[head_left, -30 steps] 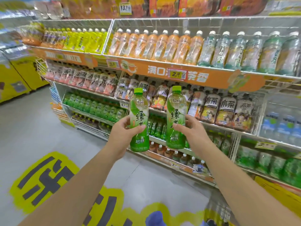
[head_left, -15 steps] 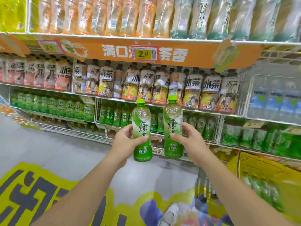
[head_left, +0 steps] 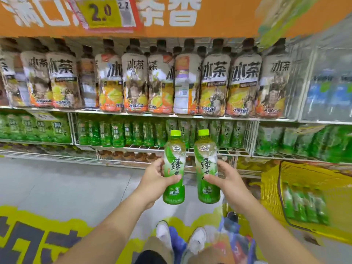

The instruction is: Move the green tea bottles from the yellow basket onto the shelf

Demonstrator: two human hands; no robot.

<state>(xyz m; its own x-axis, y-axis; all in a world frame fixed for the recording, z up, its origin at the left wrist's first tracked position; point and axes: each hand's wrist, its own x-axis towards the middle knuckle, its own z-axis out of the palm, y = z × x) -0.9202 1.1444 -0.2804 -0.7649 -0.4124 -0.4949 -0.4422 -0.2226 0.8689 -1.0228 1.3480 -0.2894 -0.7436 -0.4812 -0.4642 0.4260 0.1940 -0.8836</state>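
Each of the hands grips one upright green tea bottle: left hand [head_left: 154, 180], right hand [head_left: 226, 180]. Carry step, I judge (yellow basket [head_left: 308, 180] beside); next, lower them into the shelf [head_left: 209, 150] row.

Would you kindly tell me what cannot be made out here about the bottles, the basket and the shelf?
- Basket: head view, cut off by the right edge; the bottles inside are too blurred to count.
- Shelf: head view, left bottle and right bottle hide the stretch behind them.
- Left hand and right hand: head view, most fingers hidden behind those bottles.
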